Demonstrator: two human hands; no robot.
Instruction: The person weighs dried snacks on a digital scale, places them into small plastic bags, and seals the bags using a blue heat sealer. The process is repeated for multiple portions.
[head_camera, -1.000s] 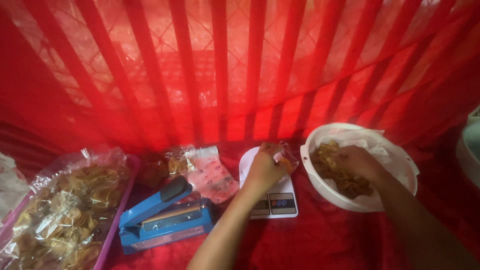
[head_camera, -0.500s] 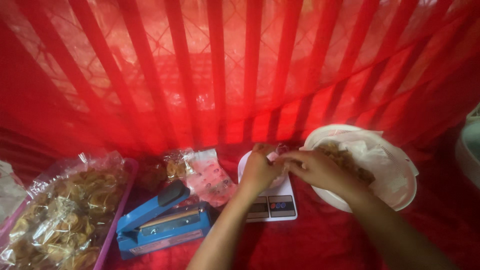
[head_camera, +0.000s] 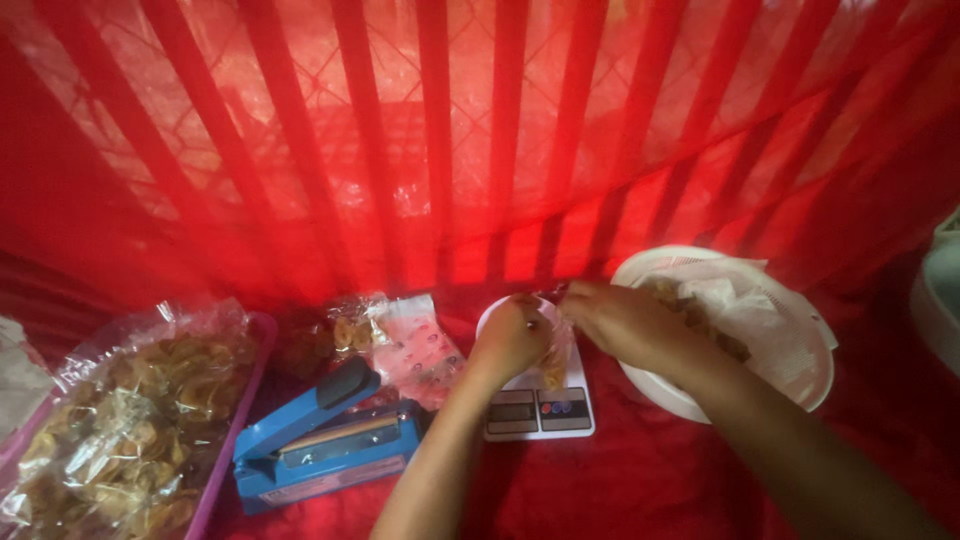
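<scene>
Both hands meet over the small kitchen scale (head_camera: 540, 405), which sits on the red cloth (head_camera: 640, 480). The left hand (head_camera: 510, 340) closes around a clear bag of chips (head_camera: 555, 355) resting on the scale. The right hand (head_camera: 625, 322) pinches the bag's top. Just right of the scale stands a white bowl (head_camera: 790, 350); left of it lies a blue sealer (head_camera: 320, 440).

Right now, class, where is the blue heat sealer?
In the head view the blue heat sealer lies low and left of centre on the red cloth, between the tray of bagged chips and the small kitchen scale.
</scene>
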